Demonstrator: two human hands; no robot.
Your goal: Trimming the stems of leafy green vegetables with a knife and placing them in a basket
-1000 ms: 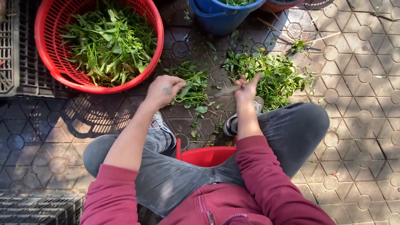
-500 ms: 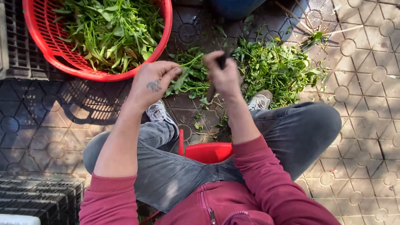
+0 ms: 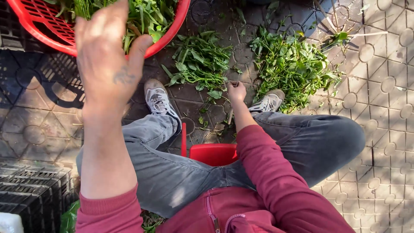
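Hands (image 3: 108,64) over patterned paving (image 3: 379,108), right (image 3: 236,91) perhaps gripping something.

greens (image 3: 146,13) in basket (image 3: 172,36), leaf piles (image 3: 293,69) right

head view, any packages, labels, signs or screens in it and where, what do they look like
No labels, signs or screens show. Containers only:
Red basket: top left, round, slotted plastic, holds green leaves; the left hand is over it.
Black crate: bottom left, rectangular grid plastic.
Red stool: under the person, only an edge shows.
Right hand: closed, between two leaf piles on the paving.
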